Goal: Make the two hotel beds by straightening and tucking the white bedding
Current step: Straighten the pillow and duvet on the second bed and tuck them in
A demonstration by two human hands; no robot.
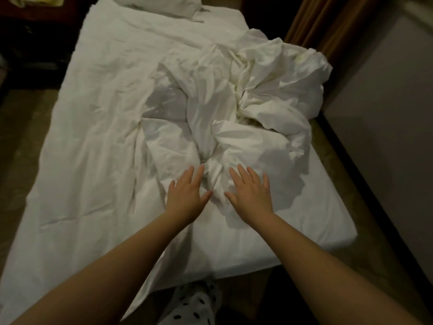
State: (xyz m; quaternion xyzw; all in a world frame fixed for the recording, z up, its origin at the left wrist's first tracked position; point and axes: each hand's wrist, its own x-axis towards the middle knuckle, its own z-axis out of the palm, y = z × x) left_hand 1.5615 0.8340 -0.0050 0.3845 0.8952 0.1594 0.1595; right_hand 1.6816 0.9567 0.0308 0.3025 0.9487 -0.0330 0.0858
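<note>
Both grips are open, fingers straight: left grip (pixel 187 195) and right grip (pixel 251 195) rest flat on the white bedding (pixel 93 141), flanking a bunched ridge (pixel 214 181) near the foot of the bed (pixel 328 231). Its crumpled heap (pixel 269 95) lies ahead and rightward, nearer my right grip, and the long axis of the bed runs away toward the pillow (pixel 159 5).

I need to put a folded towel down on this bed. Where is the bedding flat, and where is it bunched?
Flat: the long strip between the bed's left edge and the crumpled heap, up to the pillow; also the near right corner, beside the right hand. Crowded: centre-right, the heap, with the left hand at its near end.
</note>
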